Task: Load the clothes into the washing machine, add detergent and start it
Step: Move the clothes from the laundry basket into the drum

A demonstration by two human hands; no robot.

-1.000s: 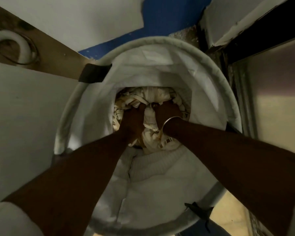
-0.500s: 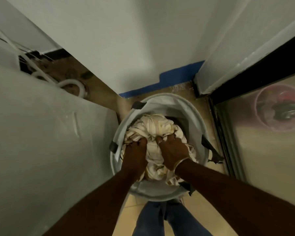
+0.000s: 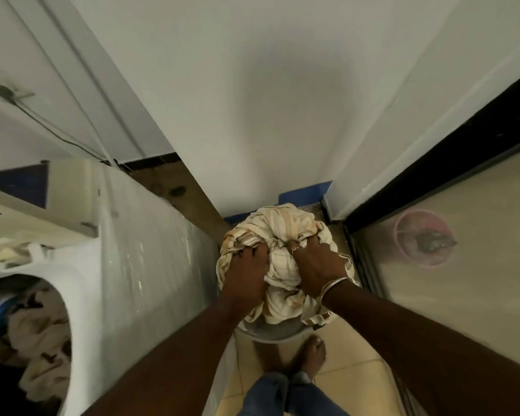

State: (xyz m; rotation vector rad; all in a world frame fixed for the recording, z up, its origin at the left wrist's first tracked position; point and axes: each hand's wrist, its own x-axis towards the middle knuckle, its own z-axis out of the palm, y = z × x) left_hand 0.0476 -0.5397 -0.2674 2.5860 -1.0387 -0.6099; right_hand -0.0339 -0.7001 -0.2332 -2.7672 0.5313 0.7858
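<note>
A big bundle of cream, striped clothes (image 3: 278, 232) is held above the white laundry basket (image 3: 270, 333), which shows only as a rim below it. My left hand (image 3: 245, 273) grips the bundle's left side and my right hand (image 3: 317, 267), with a ring and a bangle, grips its right side. The white top-loading washing machine (image 3: 138, 250) stands at the left, its round opening (image 3: 27, 334) showing pale clothes inside the drum.
A white wall with a blue skirting strip (image 3: 308, 190) rises behind the basket. A frosted glass door in a black frame (image 3: 451, 265) closes the right side. My jeans and bare foot (image 3: 311, 352) stand on beige floor tiles below the basket.
Both hands have lifted the clothes bundle up out of the basket, from deep inside it to above its rim. The view has risen and the washing machine's opening has come into sight.
</note>
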